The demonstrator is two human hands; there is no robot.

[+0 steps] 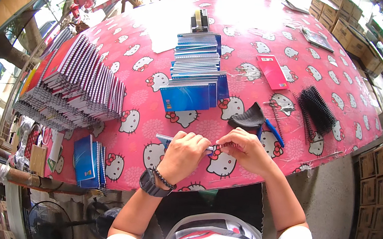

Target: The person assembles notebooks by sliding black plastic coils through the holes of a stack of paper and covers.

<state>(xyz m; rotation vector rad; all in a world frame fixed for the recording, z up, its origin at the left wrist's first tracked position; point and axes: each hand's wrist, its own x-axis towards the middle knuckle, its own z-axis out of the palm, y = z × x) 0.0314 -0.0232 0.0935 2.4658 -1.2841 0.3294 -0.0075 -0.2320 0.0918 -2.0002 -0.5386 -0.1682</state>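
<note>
My left hand (182,153) wears a black watch and a beaded bracelet at the wrist. Its fingers are closed round a thin blue notebook (163,138), seen nearly edge-on above the table's near side. At the notebook's right end, my right hand (246,149) pinches a thin dark spiral coil (228,144); the fingers partly cover it. Just beyond the right hand lie blue-handled pliers (275,132) beside a crumpled black piece of material (249,118). A bundle of black spiral coils (317,112) rests farther right, with a loose coil (276,113) to its left.
Blue notebooks (187,97) form a long row up the middle, ending at a tape dispenser (199,21). Spiral-bound notebooks (76,84) are stacked at left, more blue ones (90,161) near the front edge. A pink booklet (271,72) lies right of centre on the pink patterned tablecloth (132,89).
</note>
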